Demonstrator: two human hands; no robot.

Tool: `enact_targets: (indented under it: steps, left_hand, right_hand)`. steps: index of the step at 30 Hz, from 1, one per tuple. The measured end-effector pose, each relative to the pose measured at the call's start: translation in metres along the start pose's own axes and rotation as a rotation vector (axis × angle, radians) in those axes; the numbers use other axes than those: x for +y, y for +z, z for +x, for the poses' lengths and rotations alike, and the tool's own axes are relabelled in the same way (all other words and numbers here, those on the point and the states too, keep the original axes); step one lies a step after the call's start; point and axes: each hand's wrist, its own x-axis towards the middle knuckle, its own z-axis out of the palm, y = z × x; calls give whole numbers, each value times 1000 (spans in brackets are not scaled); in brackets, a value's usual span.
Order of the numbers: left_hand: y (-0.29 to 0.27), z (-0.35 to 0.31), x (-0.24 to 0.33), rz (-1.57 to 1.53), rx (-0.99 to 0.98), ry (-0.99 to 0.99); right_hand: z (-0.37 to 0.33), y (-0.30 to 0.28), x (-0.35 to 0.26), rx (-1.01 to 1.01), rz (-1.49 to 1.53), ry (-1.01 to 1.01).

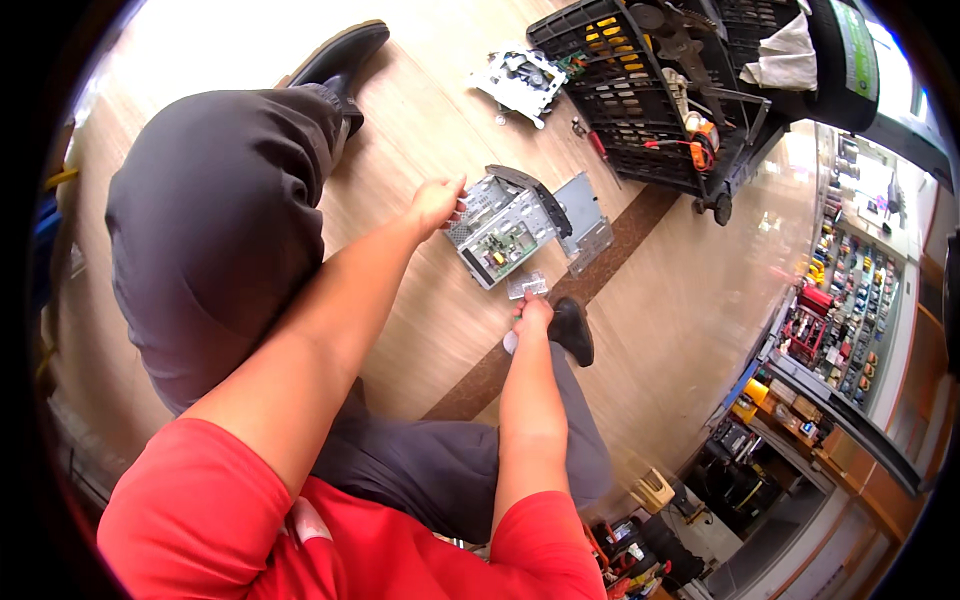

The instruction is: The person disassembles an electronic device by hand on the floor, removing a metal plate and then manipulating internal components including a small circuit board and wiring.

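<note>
"What lies at the center of the work?"

"An opened silvery metal chassis rests on the floor, just right of the left fingers and beyond the right ones, its green circuit board exposed."

"And the hands?"

"The right hand pinches a small silvery plate between narrowed fingertips, just beside the chassis. The left hand has its fingers curled at the chassis's left edge; whether they grip it, one cannot tell."

"What surrounds them?"

"A grey panel lies beyond and right of the right fingers. A dark shoe stands just right of them. Farther beyond both hands sit a white mechanism, a red-handled tool and a black crate cart."
</note>
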Motion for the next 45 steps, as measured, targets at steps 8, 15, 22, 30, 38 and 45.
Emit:
enact_targets:
  steps: [8,15,22,30,38,45]
  left_hand:
    - [-24,38,-40,271,237,69]
    - [-21,38,-58,427,135,-15]
    - [0,5,-31,147,-110,-84]
    - [29,-4,-29,-31,-418,-32]
    - [51,-15,-44,541,-238,229]
    - [35,-32,-2,636,446,142]
  right_hand:
    - [55,13,-2,30,319,236]
    - [73,7,0,103,359,291]
    - [16,36,-83,196,186,-291]
    - [-164,101,-152,43,-767,-876]
    - [-179,96,-111,313,-1086,-681]
    - [-103,23,-81,289,-1043,-631]
